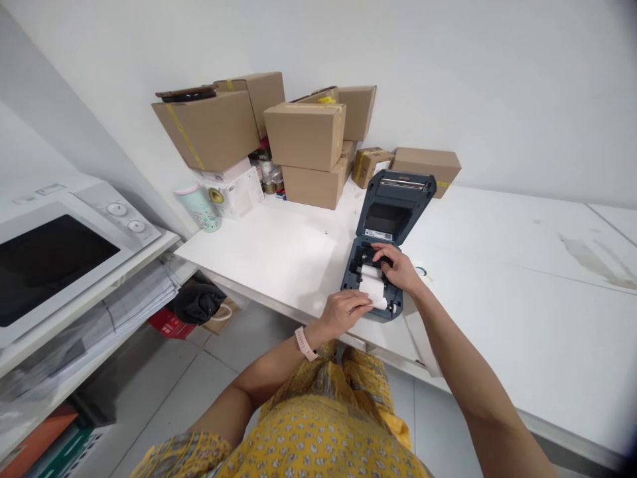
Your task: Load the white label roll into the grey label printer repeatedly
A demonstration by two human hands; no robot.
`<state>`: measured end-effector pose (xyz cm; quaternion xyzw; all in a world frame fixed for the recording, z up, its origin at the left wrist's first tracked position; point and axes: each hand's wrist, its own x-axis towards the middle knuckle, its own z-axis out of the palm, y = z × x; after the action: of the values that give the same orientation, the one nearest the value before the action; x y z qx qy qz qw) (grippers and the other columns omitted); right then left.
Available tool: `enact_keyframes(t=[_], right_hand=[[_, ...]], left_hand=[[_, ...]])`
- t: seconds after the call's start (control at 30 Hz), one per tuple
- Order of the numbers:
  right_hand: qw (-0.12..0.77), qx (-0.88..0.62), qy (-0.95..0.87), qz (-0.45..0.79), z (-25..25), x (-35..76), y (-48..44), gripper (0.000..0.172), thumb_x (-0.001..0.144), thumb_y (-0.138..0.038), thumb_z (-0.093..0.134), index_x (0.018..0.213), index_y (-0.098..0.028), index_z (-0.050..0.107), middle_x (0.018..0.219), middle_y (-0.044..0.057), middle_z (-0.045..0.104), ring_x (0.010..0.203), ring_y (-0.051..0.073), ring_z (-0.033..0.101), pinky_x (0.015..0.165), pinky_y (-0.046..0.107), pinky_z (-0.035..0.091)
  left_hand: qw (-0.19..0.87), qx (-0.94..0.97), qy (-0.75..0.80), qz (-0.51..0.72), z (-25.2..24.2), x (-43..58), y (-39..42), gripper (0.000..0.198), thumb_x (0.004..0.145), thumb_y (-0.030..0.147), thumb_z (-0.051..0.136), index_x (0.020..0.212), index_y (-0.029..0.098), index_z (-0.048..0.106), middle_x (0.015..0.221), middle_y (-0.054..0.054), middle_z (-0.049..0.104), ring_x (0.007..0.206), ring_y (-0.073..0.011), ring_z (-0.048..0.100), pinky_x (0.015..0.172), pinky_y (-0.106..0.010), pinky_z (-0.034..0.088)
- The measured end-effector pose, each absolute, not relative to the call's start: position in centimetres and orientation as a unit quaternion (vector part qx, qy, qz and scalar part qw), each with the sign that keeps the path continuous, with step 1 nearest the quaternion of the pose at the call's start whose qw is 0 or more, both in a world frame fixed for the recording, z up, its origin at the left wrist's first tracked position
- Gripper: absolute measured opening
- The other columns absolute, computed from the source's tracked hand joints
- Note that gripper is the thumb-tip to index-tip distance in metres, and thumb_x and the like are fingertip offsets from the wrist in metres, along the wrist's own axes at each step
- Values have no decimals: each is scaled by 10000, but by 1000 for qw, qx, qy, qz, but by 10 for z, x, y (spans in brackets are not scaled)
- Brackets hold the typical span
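The fingers (362,306) of the left hand (343,312) are lying together, pinching the loose end of the paper (372,284) at the front edge of the printer (351,267). The fingers (381,251) of the right hand (401,271) are curling down into the open bay, tips resting just above the paper; whether they are gripping anything I cannot tell. The lid (394,211) is standing open, tilting away from the person. The printer is sitting near the front edge of a white counter (279,252) against a white wall. Boxes (306,133) are stacked at the back, well apart from the hands, with a cup (199,207) beside them. A microwave (60,255) is sitting on a shelf to the left.
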<state>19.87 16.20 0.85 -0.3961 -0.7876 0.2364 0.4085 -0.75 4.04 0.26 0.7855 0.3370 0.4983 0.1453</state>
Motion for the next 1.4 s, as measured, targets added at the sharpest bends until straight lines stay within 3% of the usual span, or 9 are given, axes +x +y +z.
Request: enact_keyframes(t=[0.13, 0.27, 0.43, 0.63, 0.83, 1.0, 1.4], right_hand=[[413, -398, -780, 249, 11, 200, 163, 306, 655, -49, 463, 831, -236, 630, 1288, 68, 641, 1262, 248, 575, 1114, 493, 386], [420, -396, -772, 266, 12, 200, 161, 293, 652, -58, 466, 815, -236, 632, 1288, 62, 645, 1266, 247, 574, 1115, 490, 386], [428, -396, -759, 291, 15, 199, 160, 264, 647, -68, 481, 773, -237, 638, 1265, 52, 667, 1237, 248, 593, 1104, 482, 401], [426, -399, -757, 295, 16, 199, 160, 243, 662, -72, 489, 749, -236, 644, 1240, 50, 681, 1224, 238, 602, 1096, 465, 413], [424, -400, -757, 296, 16, 199, 159, 236, 671, -73, 486, 744, -232, 645, 1227, 55, 687, 1216, 235, 604, 1086, 462, 421], [424, -401, -755, 299, 17, 199, 159, 232, 674, -70, 489, 731, -233, 644, 1215, 49, 692, 1199, 229, 613, 1079, 453, 429], [421, -402, -755, 300, 19, 199, 158, 248, 678, -60, 477, 738, -231, 645, 1220, 53, 689, 1202, 228, 616, 1064, 444, 440]], left_hand=[[160, 792, 341, 480, 5, -8, 39, 208, 951, 309, 587, 887, 165, 723, 942, -70, 788, 931, -169, 743, 873, -306, 612], [161, 824, 356, 410, 14, -11, 37, 172, 940, 303, 588, 987, 183, 702, 1212, -91, 726, 1063, -185, 709, 940, -330, 584], [162, 876, 357, 281, 33, -13, 44, 582, 845, 357, 711, 1368, 186, 520, 1516, -128, 484, 1298, -260, 559, 1101, -430, 465], [197, 905, 344, 156, 56, -13, 61, 747, 826, 385, 734, 1472, 197, 409, 1536, -122, 452, 1315, -296, 487, 1082, -439, 435], [158, 925, 338, 75, 65, -10, 69, 650, 854, 303, 706, 1431, 148, 448, 1520, -122, 472, 1318, -282, 475, 1088, -380, 389], [104, 937, 321, 85, 57, -9, 70, 533, 863, 337, 695, 1334, 141, 542, 1503, -121, 499, 1254, -280, 517, 1037, -362, 412], [49, 945, 311, 91, 62, -10, 63, 480, 857, 298, 705, 1287, 137, 565, 1452, -94, 554, 1169, -281, 529, 952, -369, 446]])
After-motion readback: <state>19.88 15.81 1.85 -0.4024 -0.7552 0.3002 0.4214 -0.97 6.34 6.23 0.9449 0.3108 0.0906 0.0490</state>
